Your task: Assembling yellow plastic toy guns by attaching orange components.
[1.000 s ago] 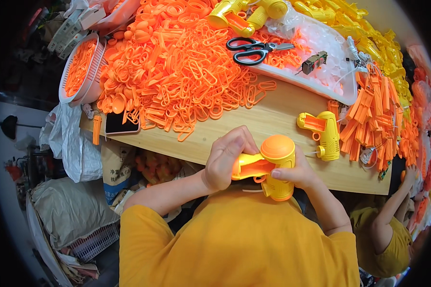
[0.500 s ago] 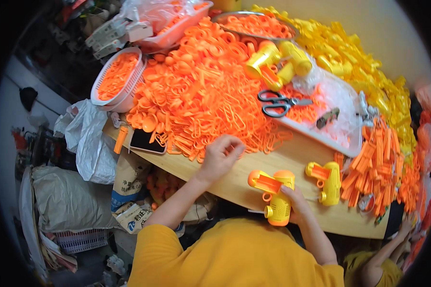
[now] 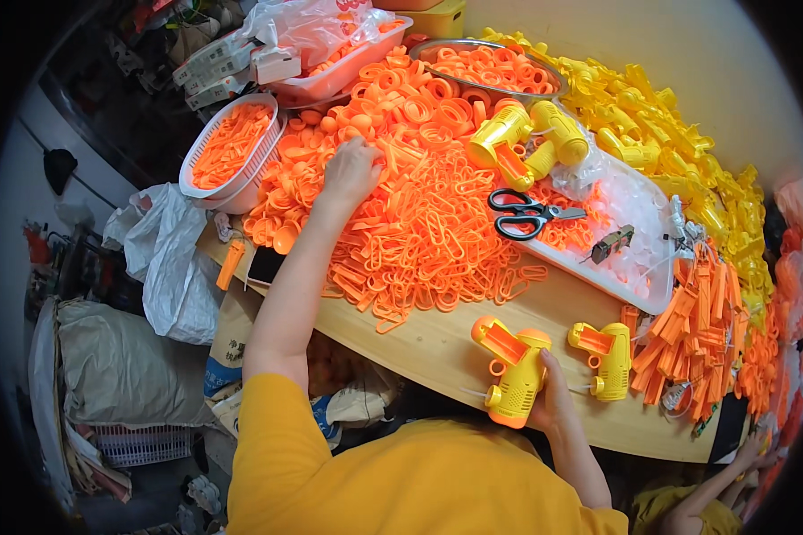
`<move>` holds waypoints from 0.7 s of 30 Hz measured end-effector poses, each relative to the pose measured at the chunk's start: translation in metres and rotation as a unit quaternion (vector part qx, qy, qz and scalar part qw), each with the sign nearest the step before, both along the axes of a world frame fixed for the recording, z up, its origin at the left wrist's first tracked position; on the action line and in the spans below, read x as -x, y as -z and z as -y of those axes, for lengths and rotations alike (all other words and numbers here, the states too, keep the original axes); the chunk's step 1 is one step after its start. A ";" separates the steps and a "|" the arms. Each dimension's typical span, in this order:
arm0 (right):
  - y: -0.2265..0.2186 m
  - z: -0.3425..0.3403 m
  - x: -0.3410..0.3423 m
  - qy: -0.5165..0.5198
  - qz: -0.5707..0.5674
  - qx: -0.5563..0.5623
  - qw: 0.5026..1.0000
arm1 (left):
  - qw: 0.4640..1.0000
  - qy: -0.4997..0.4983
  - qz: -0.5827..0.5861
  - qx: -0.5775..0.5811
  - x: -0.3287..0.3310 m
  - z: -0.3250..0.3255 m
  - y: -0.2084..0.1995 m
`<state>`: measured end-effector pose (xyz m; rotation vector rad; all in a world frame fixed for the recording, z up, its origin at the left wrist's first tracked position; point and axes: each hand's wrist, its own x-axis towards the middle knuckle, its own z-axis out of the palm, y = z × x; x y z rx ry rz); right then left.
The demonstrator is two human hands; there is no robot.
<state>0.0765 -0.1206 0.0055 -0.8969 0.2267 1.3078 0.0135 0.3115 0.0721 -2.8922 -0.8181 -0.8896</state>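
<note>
Table [image 3: 419, 349], basket [image 3: 260, 159] of orange pieces [image 3: 232, 147], right hand [image 3: 555, 392] gripping yellow casing [image 3: 519, 382], left hand [image 3: 351, 171], grip unclear

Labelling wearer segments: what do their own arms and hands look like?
Short, plain mustard-yellow sleeves; forearms bare below them. Left hand and right hand ungloved; no watch, bracelet or cable visible.

Pale wall [image 3: 687, 53] behind a light wooden table [image 3: 419, 348].
</note>
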 end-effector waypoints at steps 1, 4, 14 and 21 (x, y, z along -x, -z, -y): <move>-0.001 0.000 0.000 0.009 0.005 -0.010 1.000 | 1.000 -0.012 -0.023 0.012 -0.004 -0.001 0.000; 0.001 0.004 -0.002 0.022 -0.013 -0.084 0.996 | 0.999 -0.010 -0.037 0.020 -0.010 -0.006 0.006; 0.014 0.011 -0.013 0.086 -0.028 -0.164 0.982 | 0.882 0.226 0.377 0.168 -0.002 0.060 -0.010; 0.001 0.012 -0.009 0.118 0.042 -0.099 0.987 | 0.794 0.198 0.106 0.565 0.025 0.199 0.031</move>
